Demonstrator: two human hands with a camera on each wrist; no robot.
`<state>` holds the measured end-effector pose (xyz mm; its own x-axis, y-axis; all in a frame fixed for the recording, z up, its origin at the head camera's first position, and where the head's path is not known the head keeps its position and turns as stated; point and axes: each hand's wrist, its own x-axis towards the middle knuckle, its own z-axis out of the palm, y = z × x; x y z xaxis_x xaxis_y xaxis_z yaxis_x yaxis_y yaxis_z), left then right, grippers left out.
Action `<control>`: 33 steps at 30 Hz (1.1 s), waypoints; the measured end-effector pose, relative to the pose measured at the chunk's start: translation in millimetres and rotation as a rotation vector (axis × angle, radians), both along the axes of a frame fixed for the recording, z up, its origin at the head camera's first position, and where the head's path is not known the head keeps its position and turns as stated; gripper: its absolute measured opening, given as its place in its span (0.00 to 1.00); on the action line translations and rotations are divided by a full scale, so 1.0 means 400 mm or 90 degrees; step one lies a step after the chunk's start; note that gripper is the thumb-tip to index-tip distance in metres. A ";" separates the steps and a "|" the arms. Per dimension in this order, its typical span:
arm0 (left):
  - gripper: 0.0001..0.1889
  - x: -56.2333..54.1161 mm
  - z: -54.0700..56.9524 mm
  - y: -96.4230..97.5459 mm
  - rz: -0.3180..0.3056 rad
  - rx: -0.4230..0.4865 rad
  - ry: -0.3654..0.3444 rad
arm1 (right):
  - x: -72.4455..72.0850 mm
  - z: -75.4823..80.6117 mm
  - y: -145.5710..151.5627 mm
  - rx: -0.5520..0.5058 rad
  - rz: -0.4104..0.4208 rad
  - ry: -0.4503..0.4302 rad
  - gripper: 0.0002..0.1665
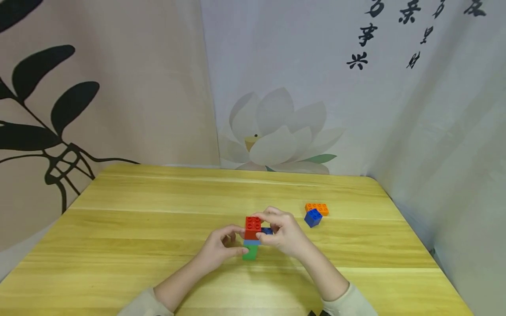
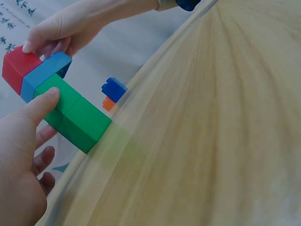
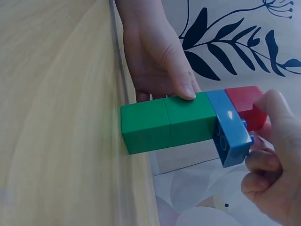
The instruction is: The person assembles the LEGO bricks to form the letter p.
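Two green bricks (image 3: 146,125) stand stacked on the table. A longer blue brick (image 3: 229,127) lies across their top and juts out to the right. Above it sits a red brick (image 1: 253,228) with studs on top, over the green column. My left hand (image 1: 219,248) grips the upper green brick between thumb and fingers. The red brick is pinched between the thumb and fingers of my right hand (image 1: 282,232). In the left wrist view, the left thumb (image 2: 47,101) lies against the green face.
On the wooden table (image 1: 158,210), to the right of the hands, a small blue brick (image 1: 313,217) lies tilted by an orange brick (image 1: 317,208). A printed curtain (image 1: 284,66) hangs behind the table's far edge.
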<state>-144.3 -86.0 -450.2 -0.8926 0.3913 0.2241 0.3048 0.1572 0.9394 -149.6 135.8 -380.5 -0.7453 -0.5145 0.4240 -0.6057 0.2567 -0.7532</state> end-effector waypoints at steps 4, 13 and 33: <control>0.18 0.000 0.003 0.002 0.003 0.001 -0.011 | 0.003 0.008 -0.001 0.018 -0.010 -0.013 0.22; 0.17 0.035 0.071 0.008 0.008 -0.007 -0.025 | 0.005 -0.008 -0.002 0.007 -0.015 -0.007 0.23; 0.18 0.021 0.041 0.005 0.007 -0.007 -0.010 | 0.001 -0.007 0.015 0.034 -0.002 0.040 0.25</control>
<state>-135.9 -84.0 -433.8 -0.9001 0.3844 0.2051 0.2878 0.1712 0.9423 -149.4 141.8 -383.3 -0.7197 -0.5349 0.4427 -0.6508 0.2977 -0.6984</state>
